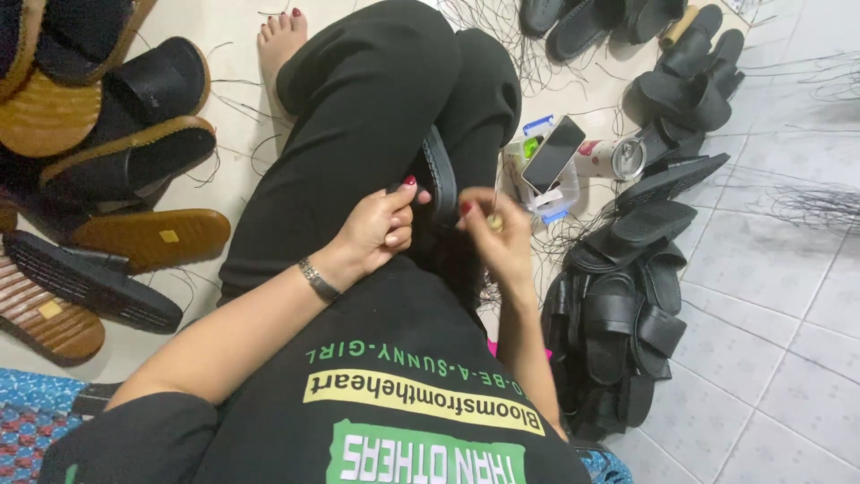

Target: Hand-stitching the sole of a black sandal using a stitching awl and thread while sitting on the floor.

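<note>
Left hand grips black sandal on lap, fingers curled on its edge. Right hand pinches a small yellowish tool just beside the sole. Phone on plastic box, right of fingers; black sandal pile below-right; tan-soled sandals far left on floor.

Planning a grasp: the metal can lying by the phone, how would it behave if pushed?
The can lies on its side on the tiled floor, so it would probably roll. Its top looks open, so it may be empty, light and easily dented. Its smooth metal wall is likely slippery. Loose threads nearby might snag it.
</note>
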